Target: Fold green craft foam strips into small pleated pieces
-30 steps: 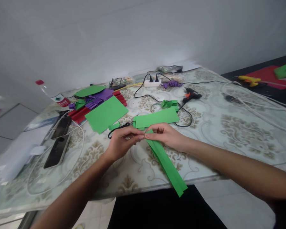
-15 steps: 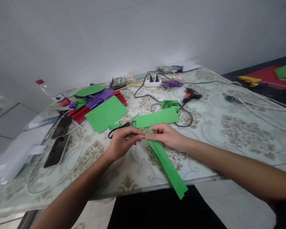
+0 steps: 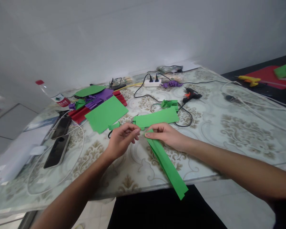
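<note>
My right hand (image 3: 165, 135) pinches the near end of a stack of long green paper strips (image 3: 168, 167), which runs toward me and hangs over the table's front edge. My left hand (image 3: 120, 140) hovers just left of that end with its fingers loosely bent, apart from the strips and holding nothing. It covers most of the black-handled scissors (image 3: 109, 134), of which only a bit of handle shows. A wider green strip sheet (image 3: 156, 118) lies just beyond both hands.
On the patterned table (image 3: 228, 133) lie a large green sheet (image 3: 106, 114), red and purple paper (image 3: 95, 101), two phones (image 3: 57, 150) with a white cable, a black glue gun (image 3: 192, 94), a power strip (image 3: 152, 83) and a bottle (image 3: 53, 93).
My left hand has let go of the strip end and drawn back a little to the left, over the scissors. My right hand still holds the strips in place.
</note>
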Demonstrator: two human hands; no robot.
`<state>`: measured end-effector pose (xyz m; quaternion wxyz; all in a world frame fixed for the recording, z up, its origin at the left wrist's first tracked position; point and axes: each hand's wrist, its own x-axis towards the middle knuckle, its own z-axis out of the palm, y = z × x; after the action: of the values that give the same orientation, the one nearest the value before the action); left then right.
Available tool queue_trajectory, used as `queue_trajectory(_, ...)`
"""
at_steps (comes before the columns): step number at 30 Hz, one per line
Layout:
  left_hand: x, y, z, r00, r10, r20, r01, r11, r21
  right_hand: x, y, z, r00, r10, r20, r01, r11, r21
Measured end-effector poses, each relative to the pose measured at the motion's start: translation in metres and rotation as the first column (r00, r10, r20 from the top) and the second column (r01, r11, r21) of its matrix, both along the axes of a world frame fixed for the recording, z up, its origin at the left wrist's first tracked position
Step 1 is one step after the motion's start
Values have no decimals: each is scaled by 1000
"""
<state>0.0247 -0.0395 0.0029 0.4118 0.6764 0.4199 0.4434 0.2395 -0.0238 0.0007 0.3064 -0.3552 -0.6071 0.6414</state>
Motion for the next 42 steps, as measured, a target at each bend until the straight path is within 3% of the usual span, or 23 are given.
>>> queue_trajectory(12, 0, -3, -2, 971, -197, -134, 191, 980, -55, -2, 0, -4, 1000, 17, 11, -17, 1000, 19)
queue_trajectory(18, 0, 0, -5, 948, -183, -261, 192, 981, 10, -3, 0, -4, 999, 10, 52, -11, 1000, 10)
queue_trajectory(21, 1, 2, -7, 950, -149, -273, 162, 987, 23, -4, -1, -4, 999, 40, -32, -43, 993, -113)
queue_trajectory(24, 1, 2, -7, 966, -119, -228, 122, 993, -3, -4, -2, -4, 981, 85, -176, -136, 943, -302)
queue_trajectory(27, 2, 3, -4, 979, -91, -184, 86, 996, -35, -4, -2, -6, 968, 87, -236, -175, 907, -384)
queue_trajectory(33, 3, 4, -2, 985, -61, -160, 53, 997, -56, -4, -2, -9, 974, 86, -207, -154, 927, -342)
queue_trajectory(42, 6, 3, -2, 976, -167, -139, 147, 979, -142, -6, -5, -4, 978, 112, -176, -163, 936, -311)
